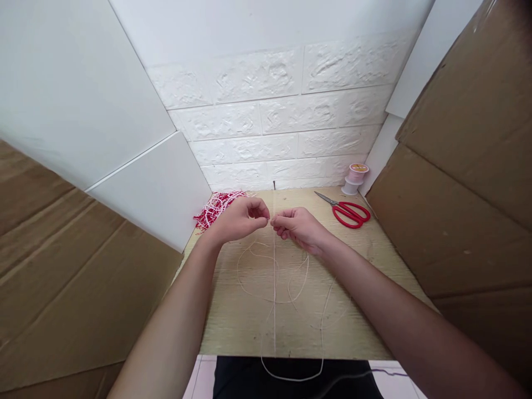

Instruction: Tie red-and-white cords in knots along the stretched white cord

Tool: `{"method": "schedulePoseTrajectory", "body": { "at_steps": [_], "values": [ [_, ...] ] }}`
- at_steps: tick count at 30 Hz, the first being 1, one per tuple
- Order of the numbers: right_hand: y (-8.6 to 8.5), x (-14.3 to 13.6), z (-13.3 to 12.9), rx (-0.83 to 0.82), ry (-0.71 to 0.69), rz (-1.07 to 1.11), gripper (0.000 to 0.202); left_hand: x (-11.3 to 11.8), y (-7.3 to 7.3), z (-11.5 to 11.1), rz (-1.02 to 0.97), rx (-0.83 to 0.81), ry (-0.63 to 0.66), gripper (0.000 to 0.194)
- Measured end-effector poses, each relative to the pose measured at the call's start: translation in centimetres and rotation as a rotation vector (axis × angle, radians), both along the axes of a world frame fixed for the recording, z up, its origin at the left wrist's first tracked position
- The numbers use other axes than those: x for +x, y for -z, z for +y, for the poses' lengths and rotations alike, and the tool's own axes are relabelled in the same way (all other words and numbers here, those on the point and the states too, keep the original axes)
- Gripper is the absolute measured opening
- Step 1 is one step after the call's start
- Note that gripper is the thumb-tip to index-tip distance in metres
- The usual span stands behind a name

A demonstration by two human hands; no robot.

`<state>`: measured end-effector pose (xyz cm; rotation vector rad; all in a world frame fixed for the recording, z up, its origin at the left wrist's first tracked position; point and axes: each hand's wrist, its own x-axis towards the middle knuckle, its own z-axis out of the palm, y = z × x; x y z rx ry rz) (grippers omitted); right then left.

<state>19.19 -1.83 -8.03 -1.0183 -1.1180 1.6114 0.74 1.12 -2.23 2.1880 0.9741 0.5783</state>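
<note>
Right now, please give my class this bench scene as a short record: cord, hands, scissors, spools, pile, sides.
Cord: pale; runs straight from a nail along the table; loose loops, one hanging past the near edge
Left hand: pinched at the cord
Right hand: likewise, nearly meeting the left
Scissors: red-handled, beyond the right forearm
Spools: pink and white, far right corner
Pile: red and white strands
Sides: cardboard

From close above, the head camera looks down across the tabletop (257, 277) toward the wall (249, 119).
</note>
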Motion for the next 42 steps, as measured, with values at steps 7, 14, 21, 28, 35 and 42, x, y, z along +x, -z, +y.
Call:
{"method": "schedulePoseTrajectory", "body": {
  "at_steps": [7,14,21,28,35,42],
  "values": [
    [-0.1,-0.1,0.0,0.003,0.014,-0.01,0.019,0.5,0.3,-0.1,-0.036,-0.042,0.041,0.008],
    [-0.1,-0.1,0.1,-0.005,0.022,-0.006,0.017,0.4,0.5,0.2,-0.138,-0.113,0.012,0.006],
    [-0.2,-0.1,0.0,0.005,0.022,0.002,0.017,0.7,0.9,0.2,-0.159,-0.167,0.038,0.008],
    [-0.1,0.0,0.0,-0.018,0.032,-0.017,0.014,0.7,0.9,0.3,-0.299,-0.162,-0.055,0.006],
    [-0.1,0.1,0.1,-0.011,0.031,-0.03,0.017,0.5,0.6,0.8,-0.661,-0.274,-0.224,0.011],
    [-0.5,0.0,0.0,-0.011,0.036,-0.029,0.017,-0.2,0.8,1.8,-0.824,-0.306,-0.307,0.017]
  ]
}}
